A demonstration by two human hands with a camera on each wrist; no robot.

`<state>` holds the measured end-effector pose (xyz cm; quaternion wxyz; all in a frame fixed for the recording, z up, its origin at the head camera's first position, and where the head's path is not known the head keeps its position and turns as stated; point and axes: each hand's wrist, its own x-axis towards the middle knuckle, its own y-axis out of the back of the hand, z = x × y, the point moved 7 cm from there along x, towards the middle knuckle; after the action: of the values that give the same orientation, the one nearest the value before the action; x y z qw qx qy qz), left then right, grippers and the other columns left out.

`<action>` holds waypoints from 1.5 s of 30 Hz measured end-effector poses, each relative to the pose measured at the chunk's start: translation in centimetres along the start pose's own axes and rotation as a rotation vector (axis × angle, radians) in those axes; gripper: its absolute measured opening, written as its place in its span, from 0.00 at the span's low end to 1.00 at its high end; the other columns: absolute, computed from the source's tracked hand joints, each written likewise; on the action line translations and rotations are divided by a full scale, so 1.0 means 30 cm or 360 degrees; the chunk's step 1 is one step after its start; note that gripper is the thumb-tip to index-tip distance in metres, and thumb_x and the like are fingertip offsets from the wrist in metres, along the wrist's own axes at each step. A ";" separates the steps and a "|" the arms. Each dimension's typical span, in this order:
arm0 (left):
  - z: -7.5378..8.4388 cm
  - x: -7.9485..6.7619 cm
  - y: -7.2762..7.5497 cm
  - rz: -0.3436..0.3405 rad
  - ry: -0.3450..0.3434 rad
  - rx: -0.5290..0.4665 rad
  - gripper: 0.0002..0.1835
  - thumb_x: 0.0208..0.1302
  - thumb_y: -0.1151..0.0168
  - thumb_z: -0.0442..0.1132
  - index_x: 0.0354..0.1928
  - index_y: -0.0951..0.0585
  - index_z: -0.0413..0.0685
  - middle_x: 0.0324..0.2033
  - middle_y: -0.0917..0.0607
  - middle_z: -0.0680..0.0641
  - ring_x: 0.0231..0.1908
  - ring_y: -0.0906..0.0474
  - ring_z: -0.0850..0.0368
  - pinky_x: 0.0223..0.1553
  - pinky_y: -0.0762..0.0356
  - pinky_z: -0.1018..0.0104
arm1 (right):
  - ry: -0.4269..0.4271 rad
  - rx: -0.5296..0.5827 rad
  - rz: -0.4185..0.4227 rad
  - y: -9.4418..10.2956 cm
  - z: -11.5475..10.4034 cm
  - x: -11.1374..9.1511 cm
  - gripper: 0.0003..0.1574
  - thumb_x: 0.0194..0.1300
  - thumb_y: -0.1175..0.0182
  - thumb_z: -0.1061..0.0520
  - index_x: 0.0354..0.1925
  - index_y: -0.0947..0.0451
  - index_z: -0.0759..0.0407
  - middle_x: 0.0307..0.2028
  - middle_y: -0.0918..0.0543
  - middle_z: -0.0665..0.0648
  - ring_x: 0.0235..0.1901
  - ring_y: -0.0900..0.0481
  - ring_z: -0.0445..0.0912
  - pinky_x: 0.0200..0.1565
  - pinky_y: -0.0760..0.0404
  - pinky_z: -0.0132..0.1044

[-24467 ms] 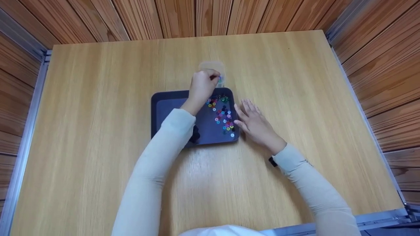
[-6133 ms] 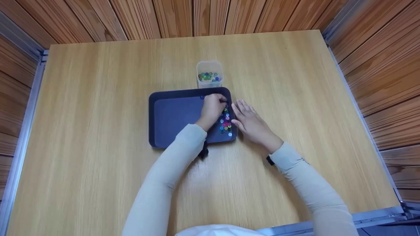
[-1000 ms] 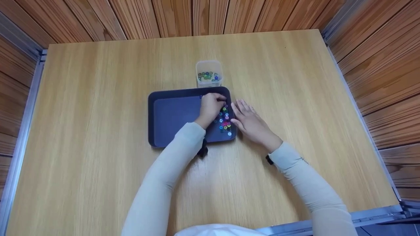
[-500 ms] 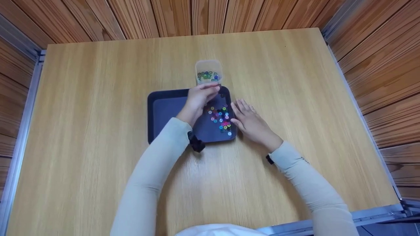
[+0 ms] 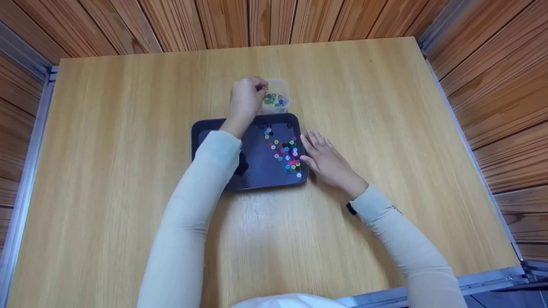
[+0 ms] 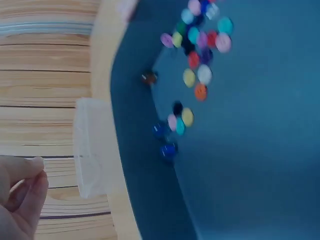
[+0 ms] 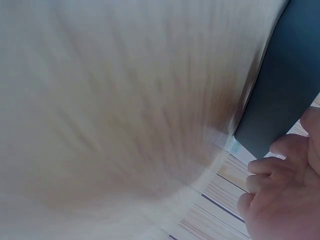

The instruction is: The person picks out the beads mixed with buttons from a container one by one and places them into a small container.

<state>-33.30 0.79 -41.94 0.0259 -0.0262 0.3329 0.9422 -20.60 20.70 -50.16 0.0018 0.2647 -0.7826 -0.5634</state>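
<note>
Over the left rim of a clear plastic container (image 5: 280, 87) is my left hand (image 5: 246, 98), thumb and fingers pinching what looks like a glass marble, mostly hidden by the fingertips. Green and blue glass marbles (image 5: 270, 99) lie in the container. In front stands a dark blue tray (image 5: 252, 171) holding many small coloured buttons (image 5: 293, 162) along its right side. In the left wrist view, two blue marbles (image 6: 168, 150) and a brown marble (image 6: 149, 77) lie along the tray's far wall. My right hand (image 5: 327, 160) rests with fingers extended at the tray's right wall.
The wooden table (image 5: 128, 107) extends around the tray and container. Wood-panelled walls (image 5: 227, 21) rise behind and at both sides. A black wrist camera (image 5: 242, 164) on my left wrist hangs over the tray.
Over the last second my left hand has lifted from the tray's upper right and moved back and left to the container, uncovering more buttons and the marbles. My right hand has stayed put.
</note>
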 end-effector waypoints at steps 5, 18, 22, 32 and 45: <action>0.012 0.010 -0.035 -0.0099 -0.0067 0.0354 0.15 0.72 0.46 0.31 0.56 0.17 0.44 0.54 0.15 0.47 0.55 0.19 0.56 0.59 0.21 0.67 | 0.0013 -0.0011 -0.0001 -0.007 -0.003 0.004 0.41 0.80 0.65 0.40 0.79 0.62 0.57 0.79 0.61 0.63 0.79 0.66 0.57 0.78 0.62 0.54; 0.013 -0.005 -0.052 -0.0090 -0.0079 0.0237 0.14 0.71 0.43 0.32 0.53 0.15 0.44 0.54 0.14 0.47 0.56 0.20 0.56 0.59 0.22 0.67 | 0.0012 0.0005 -0.0001 0.001 -0.004 0.003 0.41 0.80 0.64 0.41 0.79 0.61 0.57 0.79 0.60 0.63 0.80 0.65 0.56 0.78 0.62 0.53; 0.023 -0.024 -0.059 -0.0063 -0.0079 0.0021 0.13 0.70 0.41 0.33 0.52 0.14 0.44 0.52 0.13 0.48 0.53 0.19 0.57 0.57 0.21 0.68 | 0.0017 -0.0008 0.0007 0.006 -0.004 0.001 0.41 0.80 0.64 0.41 0.79 0.61 0.57 0.79 0.60 0.64 0.80 0.65 0.57 0.78 0.62 0.53; -0.005 -0.077 -0.134 -0.0086 -0.0003 -0.0399 0.11 0.66 0.35 0.36 0.49 0.13 0.44 0.48 0.12 0.46 0.48 0.17 0.57 0.51 0.18 0.70 | 0.0023 0.0019 0.0016 0.003 -0.001 0.001 0.40 0.80 0.64 0.41 0.79 0.61 0.57 0.79 0.60 0.64 0.79 0.65 0.57 0.78 0.62 0.53; -0.062 -0.106 -0.227 -0.0112 0.0083 -0.0452 0.12 0.64 0.32 0.35 0.48 0.13 0.42 0.47 0.11 0.45 0.48 0.16 0.55 0.51 0.18 0.68 | 0.0020 0.0020 0.0006 0.005 0.000 -0.001 0.40 0.80 0.64 0.41 0.79 0.62 0.57 0.79 0.61 0.64 0.79 0.66 0.57 0.78 0.62 0.54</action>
<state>-29.62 4.81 -47.43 0.0461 -0.0658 0.1957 0.9774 -20.65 20.76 -50.03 0.0060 0.2666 -0.7867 -0.5567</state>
